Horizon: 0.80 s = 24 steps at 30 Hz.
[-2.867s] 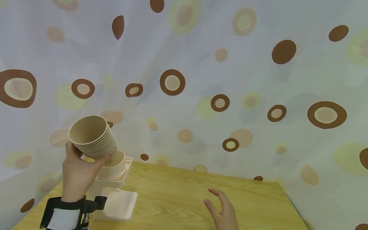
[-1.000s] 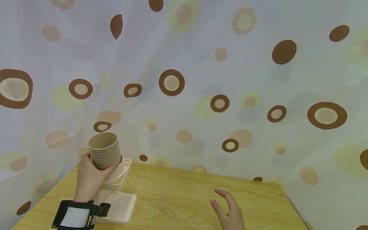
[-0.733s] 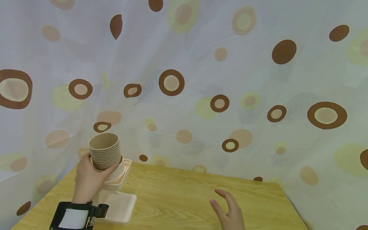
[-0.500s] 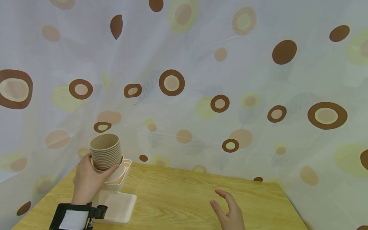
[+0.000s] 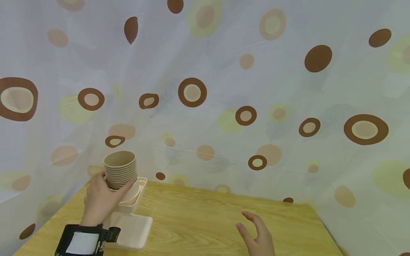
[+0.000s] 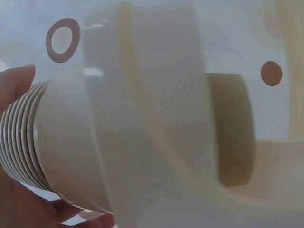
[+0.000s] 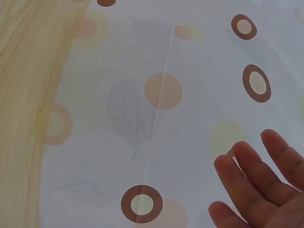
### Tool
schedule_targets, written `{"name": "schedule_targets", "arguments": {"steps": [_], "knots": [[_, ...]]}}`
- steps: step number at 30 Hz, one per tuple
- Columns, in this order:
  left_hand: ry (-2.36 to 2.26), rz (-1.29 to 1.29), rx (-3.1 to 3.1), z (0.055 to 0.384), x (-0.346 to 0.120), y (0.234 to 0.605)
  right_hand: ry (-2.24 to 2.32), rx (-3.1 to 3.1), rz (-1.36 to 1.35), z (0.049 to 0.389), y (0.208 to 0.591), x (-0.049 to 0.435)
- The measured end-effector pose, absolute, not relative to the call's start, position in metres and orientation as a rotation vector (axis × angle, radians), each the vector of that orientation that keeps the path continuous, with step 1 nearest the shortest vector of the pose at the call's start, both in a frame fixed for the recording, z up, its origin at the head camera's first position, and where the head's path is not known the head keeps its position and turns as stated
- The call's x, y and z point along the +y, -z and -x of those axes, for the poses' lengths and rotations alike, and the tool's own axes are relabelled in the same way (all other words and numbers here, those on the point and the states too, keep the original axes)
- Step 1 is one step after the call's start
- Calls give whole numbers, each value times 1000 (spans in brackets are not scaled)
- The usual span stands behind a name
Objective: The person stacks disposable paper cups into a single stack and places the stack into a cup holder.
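Note:
My left hand (image 5: pixel 99 202) grips a stack of beige paper cups (image 5: pixel 120 172), mouths up and nearly upright. The stack stands at the cream ring (image 5: pixel 132 193) of a cup holder. In the left wrist view, fingers (image 6: pixel 28 204) lie around the ribbed rims of the cups (image 6: pixel 23 137). Their smooth lower part runs into the wide cream ring (image 6: pixel 152 95), and a brownish round end (image 6: pixel 235 128) shows past its far side. How deep the cups sit is partly hidden. My right hand (image 5: pixel 258 236) hovers over the table, thumb and fingers apart, holding nothing.
The holder's shallow tray (image 5: pixel 141 190) lies beneath the ring. A flat cream plate (image 5: pixel 136 231) extends nearer to me on the wood-grain table (image 5: pixel 192 220). A white curtain (image 5: pixel 211 60) with brown and yellow spots hangs behind and at both sides.
The left hand has brought the cup stack down and to the right, from a stronger tilt to nearly upright at the ring. The right hand has shifted slightly right, its pose the same.

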<state>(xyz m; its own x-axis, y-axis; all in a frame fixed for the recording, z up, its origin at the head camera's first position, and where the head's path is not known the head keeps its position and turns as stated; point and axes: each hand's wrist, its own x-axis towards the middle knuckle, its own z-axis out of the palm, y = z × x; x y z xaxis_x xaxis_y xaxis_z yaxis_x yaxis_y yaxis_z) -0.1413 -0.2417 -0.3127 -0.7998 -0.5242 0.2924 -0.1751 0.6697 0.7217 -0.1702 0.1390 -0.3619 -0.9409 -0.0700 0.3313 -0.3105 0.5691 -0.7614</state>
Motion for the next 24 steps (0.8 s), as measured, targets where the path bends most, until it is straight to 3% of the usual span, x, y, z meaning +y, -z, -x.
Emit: {"name": "schedule_targets", "arguments": {"steps": [11, 24], "knots": [[1111, -498, -2242, 145, -238, 287, -1305, -2556, -285, 170, 361, 139], [1048, -456, -2149, 148, -235, 294, -1303, -2566, -288, 172, 363, 140]]}}
